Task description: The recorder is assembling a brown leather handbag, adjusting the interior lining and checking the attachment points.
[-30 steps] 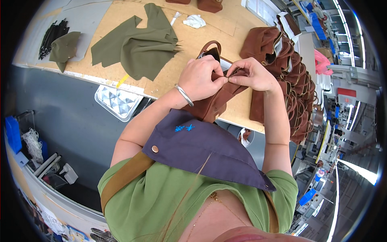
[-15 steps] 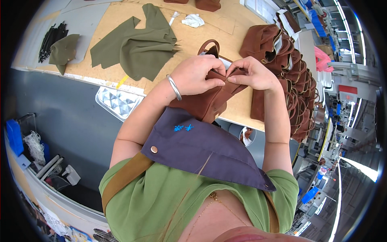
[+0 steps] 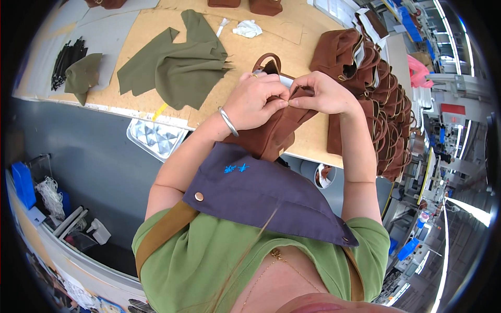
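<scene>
A reddish-brown handbag (image 3: 274,133) stands at the table's near edge, close against my apron, its looped handle (image 3: 267,61) rising behind my hands. My left hand (image 3: 259,100), with a silver bangle at the wrist, pinches the bag's upper edge between thumb and fingers. From the other side my right hand (image 3: 322,94) pinches the same edge, thumb and forefinger bent around it. The fingertips of both hands nearly meet there. Whatever small part lies between them is hidden. Part of a pale lining shows behind my hands.
Many similar brown bags (image 3: 365,99) are piled along the table's right side. Olive cloth (image 3: 180,65) lies left of my hands, with black strips (image 3: 68,62) farther left. A crumpled white piece (image 3: 247,28) lies at the back. A silver quilted tray (image 3: 155,138) sits below the table edge.
My left hand has turned slightly, its back now more upward, and its fingers have shifted a little along the edge. The right hand keeps its pinch. The bag stays almost in place.
</scene>
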The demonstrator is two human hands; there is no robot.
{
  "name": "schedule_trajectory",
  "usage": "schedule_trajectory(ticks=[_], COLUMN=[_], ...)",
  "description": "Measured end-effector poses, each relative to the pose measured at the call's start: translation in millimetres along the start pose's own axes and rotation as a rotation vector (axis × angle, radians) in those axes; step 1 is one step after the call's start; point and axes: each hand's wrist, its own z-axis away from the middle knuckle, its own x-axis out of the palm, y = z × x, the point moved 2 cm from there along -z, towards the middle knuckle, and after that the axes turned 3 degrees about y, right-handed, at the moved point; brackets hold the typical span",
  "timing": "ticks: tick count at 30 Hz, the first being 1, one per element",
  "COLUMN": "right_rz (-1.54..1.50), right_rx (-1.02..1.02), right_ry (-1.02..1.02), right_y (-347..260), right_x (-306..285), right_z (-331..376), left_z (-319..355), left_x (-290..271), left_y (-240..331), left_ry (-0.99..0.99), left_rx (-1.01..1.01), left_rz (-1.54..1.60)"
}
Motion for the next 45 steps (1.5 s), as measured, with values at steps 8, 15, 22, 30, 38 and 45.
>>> schedule_trajectory(ticks=[8, 15, 22, 30, 38, 45], right_rz=[-0.395, -0.277, -0.235, -0.329, -0.304, -0.236], right_rx=[0.037, 0.056, 0.021, -0.077, -0.038, -0.099], right_ry=[-0.028, 0.109, 0.198, 0.271, 0.317, 0.33], right_y=[7, 7, 0, 4, -2, 0], right_x=[-10, -11, -10, -2, 0, 0], right_z=[7, 4, 9, 13, 19, 18], left_z=[0, -1, -4, -2, -2, -3], left_x=[9, 19, 19, 21, 21, 20], left_y=[8, 2, 8, 10, 12, 16], left_ry=[0.117, 0.217, 0.286, 0.295, 0.3, 0.319], left_rx=[-0.179, -0.179, -0.193, -0.236, -0.172, -0.221], left_rz=[0.138, 0.153, 0.208, 0.274, 0.218, 0.238])
